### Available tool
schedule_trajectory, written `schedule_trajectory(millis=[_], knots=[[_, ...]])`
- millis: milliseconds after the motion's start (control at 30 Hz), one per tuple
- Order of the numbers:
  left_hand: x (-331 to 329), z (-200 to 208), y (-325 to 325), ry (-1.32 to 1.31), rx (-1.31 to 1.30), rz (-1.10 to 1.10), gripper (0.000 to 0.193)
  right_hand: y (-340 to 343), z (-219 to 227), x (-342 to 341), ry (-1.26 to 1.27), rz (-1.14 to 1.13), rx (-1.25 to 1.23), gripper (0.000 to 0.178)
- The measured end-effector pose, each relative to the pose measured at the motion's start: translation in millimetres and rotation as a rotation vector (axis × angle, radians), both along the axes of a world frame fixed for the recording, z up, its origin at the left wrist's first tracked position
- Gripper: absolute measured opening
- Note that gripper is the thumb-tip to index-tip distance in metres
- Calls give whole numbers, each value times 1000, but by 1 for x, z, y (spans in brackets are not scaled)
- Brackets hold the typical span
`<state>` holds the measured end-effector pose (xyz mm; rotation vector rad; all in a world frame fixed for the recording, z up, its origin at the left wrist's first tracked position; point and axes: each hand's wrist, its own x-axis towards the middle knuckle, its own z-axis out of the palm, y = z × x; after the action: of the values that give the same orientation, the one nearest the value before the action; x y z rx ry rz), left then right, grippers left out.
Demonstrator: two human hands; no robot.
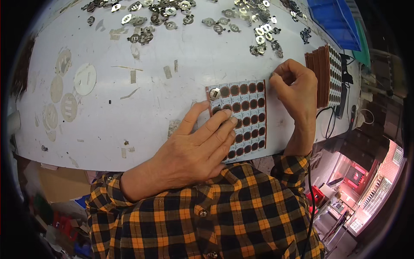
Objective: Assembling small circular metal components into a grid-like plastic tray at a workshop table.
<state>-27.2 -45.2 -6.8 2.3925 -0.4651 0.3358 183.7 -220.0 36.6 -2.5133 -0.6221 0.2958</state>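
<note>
A circuit board panel [254, 110] lies on the table in front of me, pale with brown edges and rows of dark round pads. On its far left corner pad sits a round silvery metal clip [214, 93]. My left hand [196, 144] rests on the panel's left side, fingers stretched and slightly apart, covering some near left pads. Beyond the panel's right edge, my right hand [297, 84] is raised with thumb and index finger pinched together. Whatever is between those fingertips is too small to make out.
Loose metal clips [170, 13] are heaped along the far side, with smaller dark metal parts [305, 35] farther right. A stack of panels [319, 77] stands at the right, near a blue bin [334, 23] and black cables [332, 125]. Tape scraps [133, 77] mark the white tabletop [151, 103].
</note>
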Motion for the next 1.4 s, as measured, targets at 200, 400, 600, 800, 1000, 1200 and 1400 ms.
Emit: schedule_trajectory(millis=[200,400,600,800,1000,1200,1400], knots=[[-2,-3,-2,-36,2,39,53,17,9,-44,478,75,627,12],[-2,-3,-2,-28,19,19,51,34,-16,-76,110,167,365,10],[-1,-3,-1,-26,21,33,53,37,-18,-86,133,93,447,10],[-1,-2,-2,-36,-6,43,49,33,-16,-76,107,168,379,10],[0,-4,-5,-30,-9,44,49,30,-18,-71,91,218,387,14],[-1,2,2,-4,50,8,51,29,-14,-60,160,287,329,18],[0,4,3,29,14,-19,52,35,-13,-14,-233,183,239,25]])
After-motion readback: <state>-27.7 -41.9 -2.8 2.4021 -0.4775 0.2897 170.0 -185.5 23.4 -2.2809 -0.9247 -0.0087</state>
